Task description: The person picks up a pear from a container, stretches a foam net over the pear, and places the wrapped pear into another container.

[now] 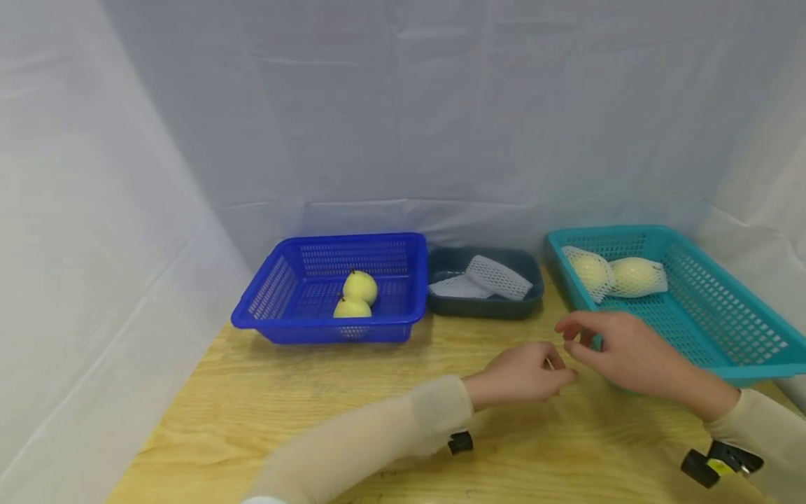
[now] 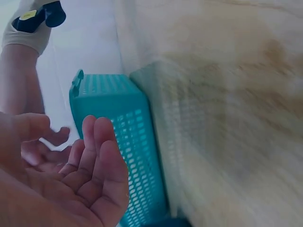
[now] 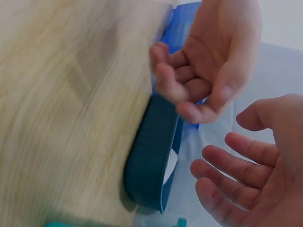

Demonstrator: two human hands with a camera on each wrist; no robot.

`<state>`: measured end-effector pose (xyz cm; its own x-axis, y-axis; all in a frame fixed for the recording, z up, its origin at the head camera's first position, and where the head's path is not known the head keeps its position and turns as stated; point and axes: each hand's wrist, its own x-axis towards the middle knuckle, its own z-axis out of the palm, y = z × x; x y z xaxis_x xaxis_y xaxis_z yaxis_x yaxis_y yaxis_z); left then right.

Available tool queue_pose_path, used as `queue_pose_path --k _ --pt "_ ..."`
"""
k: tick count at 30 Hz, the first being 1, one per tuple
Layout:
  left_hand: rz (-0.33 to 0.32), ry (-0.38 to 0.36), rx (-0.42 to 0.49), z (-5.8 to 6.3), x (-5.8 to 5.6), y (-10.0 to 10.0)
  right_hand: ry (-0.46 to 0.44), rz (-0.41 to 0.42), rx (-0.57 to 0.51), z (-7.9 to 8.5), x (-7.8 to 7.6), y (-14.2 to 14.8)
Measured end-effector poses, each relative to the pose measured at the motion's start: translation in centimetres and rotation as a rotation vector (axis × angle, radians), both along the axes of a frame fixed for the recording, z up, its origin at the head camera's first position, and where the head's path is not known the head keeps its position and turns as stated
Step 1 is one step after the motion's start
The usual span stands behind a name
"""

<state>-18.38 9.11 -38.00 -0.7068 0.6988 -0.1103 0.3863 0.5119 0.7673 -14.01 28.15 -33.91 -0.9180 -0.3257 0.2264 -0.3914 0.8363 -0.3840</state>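
Note:
My left hand (image 1: 522,374) hovers over the table in front of the dark bin, fingers loosely bent and nothing in them. Close beside it, my right hand (image 1: 630,350) overlaps the near left rim of the teal basket (image 1: 711,308) in the head view, its fingers relaxed and the palm bare. Two pears in white foam nets, one left (image 1: 590,273) and one right (image 1: 636,277), lie at the back left of that basket. In the right wrist view both palms show bare, with the dark bin (image 3: 149,156) beyond them.
A blue basket (image 1: 327,332) at the left holds two bare yellow pears (image 1: 360,288). Between the baskets, the dark green bin (image 1: 485,308) contains white foam nets (image 1: 497,277). White sheeting (image 1: 403,126) hangs behind and at both sides of the wooden table (image 1: 283,392).

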Motion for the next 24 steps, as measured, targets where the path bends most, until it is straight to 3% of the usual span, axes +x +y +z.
queue_pose_path --k 4,6,18,24 --pt "0.0 0.146 -0.093 0.5 0.1 -1.7 -0.035 0.015 -0.02 -0.5 0.2 -0.4" --pt "0.002 0.183 -0.125 0.7 0.2 -2.6 -0.051 0.022 -0.022 -0.7 0.2 -0.7" --pt "-0.009 0.243 -0.153 1.9 0.2 -7.2 -0.107 0.051 -0.026 -1.9 0.3 -1.5" --pt "0.031 0.275 -0.133 2.0 -0.1 -10.4 -0.145 0.063 -0.025 -2.4 0.2 -1.9"
